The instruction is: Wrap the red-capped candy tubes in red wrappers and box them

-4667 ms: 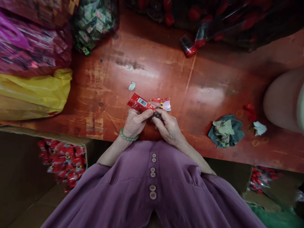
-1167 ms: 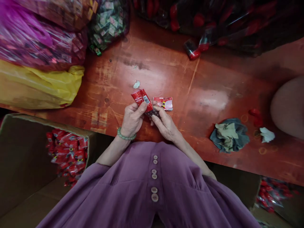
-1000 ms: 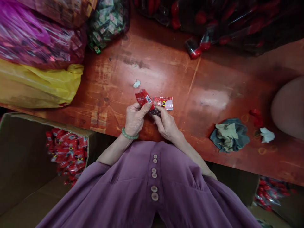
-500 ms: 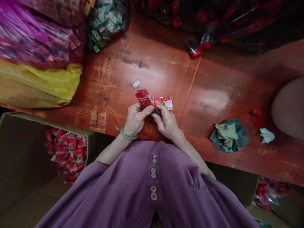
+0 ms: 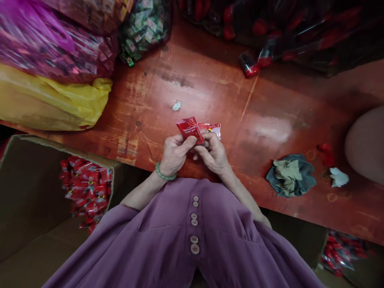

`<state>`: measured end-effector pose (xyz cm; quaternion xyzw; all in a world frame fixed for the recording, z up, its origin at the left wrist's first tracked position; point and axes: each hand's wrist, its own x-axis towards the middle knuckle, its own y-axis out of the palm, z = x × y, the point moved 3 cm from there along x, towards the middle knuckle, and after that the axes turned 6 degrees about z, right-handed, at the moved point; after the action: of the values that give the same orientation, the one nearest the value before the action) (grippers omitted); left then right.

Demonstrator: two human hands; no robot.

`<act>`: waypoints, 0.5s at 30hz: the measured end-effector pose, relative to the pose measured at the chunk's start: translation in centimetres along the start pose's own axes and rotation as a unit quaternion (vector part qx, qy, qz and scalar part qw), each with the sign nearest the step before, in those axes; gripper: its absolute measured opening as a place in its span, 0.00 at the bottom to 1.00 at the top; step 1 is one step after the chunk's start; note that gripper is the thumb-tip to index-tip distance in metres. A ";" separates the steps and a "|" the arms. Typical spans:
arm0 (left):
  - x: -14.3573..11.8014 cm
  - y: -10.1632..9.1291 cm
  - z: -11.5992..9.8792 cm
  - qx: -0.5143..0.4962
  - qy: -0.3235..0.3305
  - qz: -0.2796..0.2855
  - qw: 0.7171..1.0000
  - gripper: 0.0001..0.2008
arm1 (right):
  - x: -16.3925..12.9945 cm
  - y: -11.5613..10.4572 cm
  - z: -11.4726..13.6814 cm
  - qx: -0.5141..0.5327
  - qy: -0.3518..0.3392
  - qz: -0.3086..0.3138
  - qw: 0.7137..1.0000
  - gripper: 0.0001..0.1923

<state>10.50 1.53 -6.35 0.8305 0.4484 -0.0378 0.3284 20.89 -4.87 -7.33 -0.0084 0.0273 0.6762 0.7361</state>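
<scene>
We are looking straight down at our own two hands, meeting just above the near edge of the worn, reddish-brown wooden desk (image 5: pixel 270 104). Our left hand (image 5: pixel 175 154), a green bead bracelet (image 5: pixel 163 175) on its wrist, pinches the small red foil sachet (image 5: pixel 189 129) between thumb and fingers, the sachet tilted up and away from us. Our right hand (image 5: pixel 214 154) is curled in tight against it, fingertips on the sachet's lower end, and a second red-and-white packet (image 5: pixel 213 129) peeks out just behind those fingers; whether the right hand grips that one too, we cannot tell. Beyond the hands a little white scrap (image 5: pixel 177 105) lies alone on the desk. Off to the right sits a crumpled grey-green cloth (image 5: pixel 290 175), with a wad of white paper (image 5: pixel 338 177) near it. Up at far left a yellow plastic bag (image 5: pixel 57 102) slumps under a pink-purple bag of wrapped sweets (image 5: pixel 51 44), beside a clear bag of green-wrapped pieces (image 5: pixel 144 30). Down at our left, an open brown cardboard box (image 5: pixel 27 188) holds a heap of matching red sachets (image 5: pixel 87 192).
</scene>
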 end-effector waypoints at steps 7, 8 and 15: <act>-0.8 -0.3 1.3 0.025 0.012 0.027 0.999 0.18 | -0.6 -0.1 -0.5 0.030 0.019 -0.008 0.999 0.16; -1.0 -0.5 1.4 0.033 0.015 0.030 0.999 0.18 | -0.7 -0.1 -0.6 0.032 0.013 -0.007 0.999 0.16; -2.9 -1.8 1.0 0.102 0.046 0.008 0.994 0.17 | -1.2 0.4 -1.4 -0.027 -0.016 0.020 0.999 0.16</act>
<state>7.67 -0.42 -6.99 0.8639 0.4504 -0.0418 0.2215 20.39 -6.07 -8.62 -0.0169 -0.0032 0.6914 0.7223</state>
